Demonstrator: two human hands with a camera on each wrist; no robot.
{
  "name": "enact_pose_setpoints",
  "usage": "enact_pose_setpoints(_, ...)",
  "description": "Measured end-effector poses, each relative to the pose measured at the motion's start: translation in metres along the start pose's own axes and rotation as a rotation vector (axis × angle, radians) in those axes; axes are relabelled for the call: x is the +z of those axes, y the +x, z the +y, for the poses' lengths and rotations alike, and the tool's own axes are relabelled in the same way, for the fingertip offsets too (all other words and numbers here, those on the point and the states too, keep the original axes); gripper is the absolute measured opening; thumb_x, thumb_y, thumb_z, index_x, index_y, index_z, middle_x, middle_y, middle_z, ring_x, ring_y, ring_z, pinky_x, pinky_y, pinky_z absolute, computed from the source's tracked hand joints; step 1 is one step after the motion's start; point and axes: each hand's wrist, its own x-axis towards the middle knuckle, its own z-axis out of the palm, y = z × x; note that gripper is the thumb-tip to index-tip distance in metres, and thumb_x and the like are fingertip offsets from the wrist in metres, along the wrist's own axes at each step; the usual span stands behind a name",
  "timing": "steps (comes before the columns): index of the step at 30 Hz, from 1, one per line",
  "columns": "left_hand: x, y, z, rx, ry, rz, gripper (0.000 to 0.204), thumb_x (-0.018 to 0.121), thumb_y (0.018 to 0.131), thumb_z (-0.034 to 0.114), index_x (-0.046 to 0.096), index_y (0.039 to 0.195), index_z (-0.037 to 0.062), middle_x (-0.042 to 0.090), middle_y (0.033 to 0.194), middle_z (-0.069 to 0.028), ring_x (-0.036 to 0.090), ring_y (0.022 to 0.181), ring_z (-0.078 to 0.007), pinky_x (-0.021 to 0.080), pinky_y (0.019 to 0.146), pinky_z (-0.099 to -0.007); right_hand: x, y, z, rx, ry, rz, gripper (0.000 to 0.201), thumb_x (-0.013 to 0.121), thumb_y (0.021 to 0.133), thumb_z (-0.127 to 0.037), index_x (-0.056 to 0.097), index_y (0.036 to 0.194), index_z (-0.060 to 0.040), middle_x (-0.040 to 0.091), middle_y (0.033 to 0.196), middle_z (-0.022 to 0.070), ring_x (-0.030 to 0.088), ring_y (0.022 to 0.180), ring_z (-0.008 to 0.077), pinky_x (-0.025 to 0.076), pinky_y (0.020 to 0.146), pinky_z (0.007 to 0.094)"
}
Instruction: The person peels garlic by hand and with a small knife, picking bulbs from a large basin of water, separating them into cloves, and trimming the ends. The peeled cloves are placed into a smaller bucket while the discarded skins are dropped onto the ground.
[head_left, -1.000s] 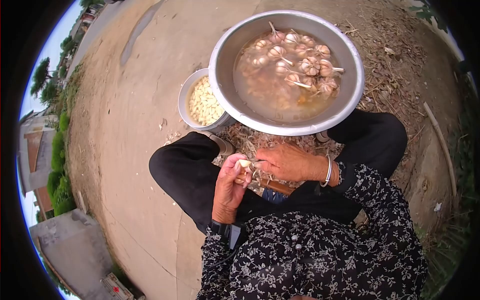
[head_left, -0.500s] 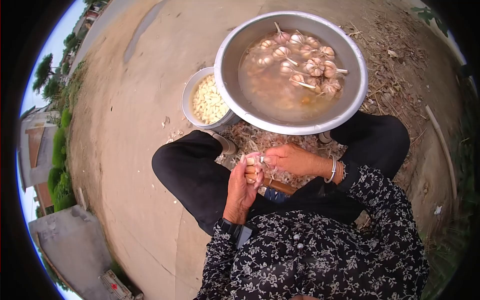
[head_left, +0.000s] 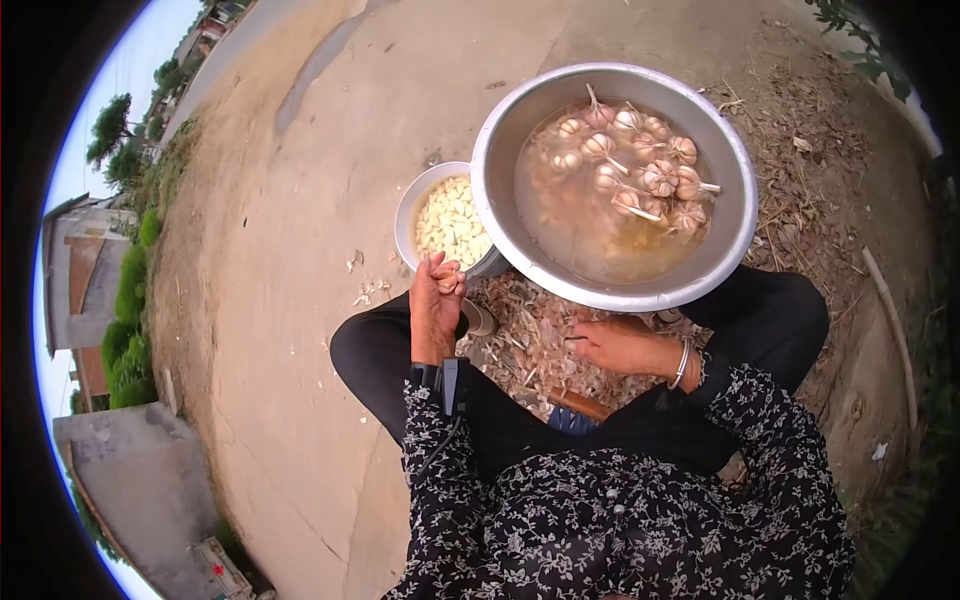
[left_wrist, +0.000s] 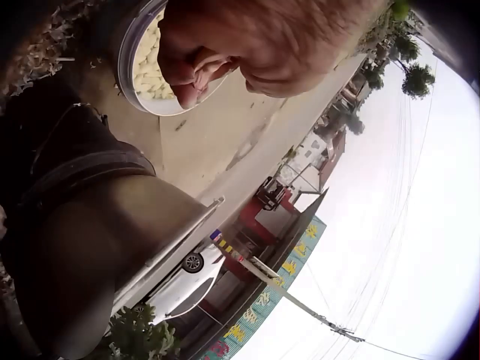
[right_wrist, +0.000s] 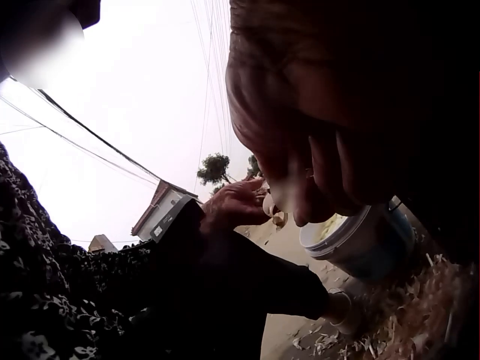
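My left hand (head_left: 430, 318) is at the near rim of a white bucket (head_left: 404, 228) of peeled garlic cloves (head_left: 450, 222). Its curled fingers hold a few brownish, unpeeled garlic cloves (head_left: 449, 282). In the left wrist view, the fingertips overlap the bucket (left_wrist: 129, 75). Over the peel-strewn ground between the legs, my right hand (head_left: 630, 346) pinches a small, thin, dark blade-like piece (head_left: 575, 338), mostly hidden by the fingers. A large metal basin (head_left: 487, 235) in front holds cloudy water with several whole garlic bulbs (head_left: 660, 178).
Garlic skins (head_left: 530, 340) cover the ground between the feet, below the basin. An orange-brown wooden edge (head_left: 580, 403) shows between the thighs. Dry leaves and straw (head_left: 800, 190) lie to the right, along with a long stick (head_left: 888, 325). Concrete ground (head_left: 290, 330) stretches away on the left.
My hands, together over the lap before, have parted. The left moved forward to the bucket with the garlic cloves; the right moved slightly right. The head view has shifted, so basin and bucket appear lower.
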Motion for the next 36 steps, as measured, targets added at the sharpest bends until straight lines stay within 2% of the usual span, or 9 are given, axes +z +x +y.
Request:
enact_pose_setpoints(2,-0.008,0.0,-0.004,-0.114,-0.155,-0.084,0.041,0.055,0.089,0.019,0.041,0.118,-0.0054,0.056,0.084,-0.013,0.055,0.071,-0.0212,0.045,0.057,-0.0275,-0.003,-0.013,-0.019,0.119,-0.833,-0.042,0.022,0.049,0.089,-0.023,0.059,0.092,-0.0035,0.063,0.084,0.0167,0.062,0.086,0.0348,0.047,0.073,0.046)
enact_pose_setpoints(3,-0.001,-0.013,-0.002,-0.132,-0.189,-0.11,0.04,0.054,0.081,0.005,0.041,0.118,-0.0058,0.057,0.088,-0.0143,0.056,0.077,-0.0228,0.046,0.064,-0.0286,-0.001,-0.017,-0.019,0.047,-0.731,-0.024,0.023,0.05,0.088,-0.023,0.058,0.095,-0.0024,0.064,0.083,0.0183,0.063,0.083,0.0369,0.047,0.073,0.0478)
enact_pose_setpoints(7,0.017,-0.062,-0.003,-0.188,-0.128,-0.21,0.035,0.055,0.085,0.006,0.044,0.116,-0.0065,0.059,0.098,-0.0176,0.056,0.079,-0.0217,0.047,0.068,-0.0283,0.002,-0.011,-0.019,0.064,-0.531,-0.118,0.025,0.05,0.089,-0.025,0.057,0.095,-0.002,0.062,0.077,0.0205,0.062,0.076,0.0389,0.047,0.073,0.0495)
enact_pose_setpoints(10,0.025,-0.096,-0.012,-0.2,-0.144,-0.328,0.028,0.056,0.09,0.016,0.051,0.11,-0.0035,0.06,0.095,-0.0179,0.055,0.073,-0.0155,0.046,0.056,-0.0217,0.008,-0.011,-0.021,-0.001,-0.556,0.028,0.026,0.051,0.09,-0.028,0.056,0.091,-0.0024,0.06,0.073,0.0222,0.061,0.075,0.0394,0.047,0.07,0.0494)
enact_pose_setpoints(15,0.039,-0.134,-0.027,-0.212,-0.01,-0.238,0.027,0.051,0.095,0.026,0.052,0.107,0.0023,0.06,0.089,-0.0136,0.052,0.062,-0.0129,0.041,0.047,-0.0187,0.012,-0.012,-0.04,-0.195,-0.394,0.131,0.032,0.05,0.092,-0.035,0.05,0.087,-0.0033,0.059,0.069,0.0208,0.061,0.068,0.0397,0.047,0.06,0.0465)
enact_pose_setpoints(21,0.049,-0.149,-0.027,-0.131,0.349,-0.25,0.019,0.055,0.094,0.026,0.051,0.096,0.0076,0.057,0.073,-0.0006,0.05,0.054,-0.0051,0.036,0.046,-0.0141,0.012,-0.014,-0.045,-0.2,-0.538,0.159,0.032,0.049,0.092,-0.034,0.049,0.087,-0.0026,0.059,0.066,0.0208,0.061,0.067,0.04,0.047,0.061,0.0482)
enact_pose_setpoints(28,0.05,-0.151,-0.022,-0.147,0.483,-0.228,0.019,0.059,0.091,0.027,0.054,0.096,0.0093,0.057,0.071,0.0028,0.049,0.054,-0.0021,0.032,0.045,-0.0132,0.011,-0.017,-0.051,-0.145,-0.547,0.074,0.031,0.048,0.092,-0.033,0.049,0.088,-0.0014,0.06,0.067,0.0211,0.061,0.067,0.0409,0.047,0.064,0.0501)
enact_pose_setpoints(30,0.047,-0.15,-0.019,-0.178,0.507,-0.266,0.018,0.059,0.092,0.02,0.055,0.102,0.0055,0.056,0.08,0.0012,0.052,0.065,-0.0043,0.043,0.054,-0.0173,0.011,-0.017,-0.053,-0.123,-0.528,0.058,0.031,0.048,0.092,-0.032,0.049,0.088,-0.0012,0.06,0.067,0.0212,0.061,0.067,0.041,0.047,0.064,0.0503)
enact_pose_setpoints(36,0.046,-0.149,-0.02,-0.176,0.531,-0.277,0.018,0.059,0.092,0.02,0.054,0.101,0.0047,0.056,0.08,0.0011,0.052,0.066,-0.0046,0.043,0.054,-0.0176,0.011,-0.016,-0.052,-0.173,-0.542,0.08,0.03,0.047,0.092,-0.031,0.05,0.089,-0.0014,0.059,0.067,0.0209,0.061,0.067,0.0406,0.047,0.063,0.0501)
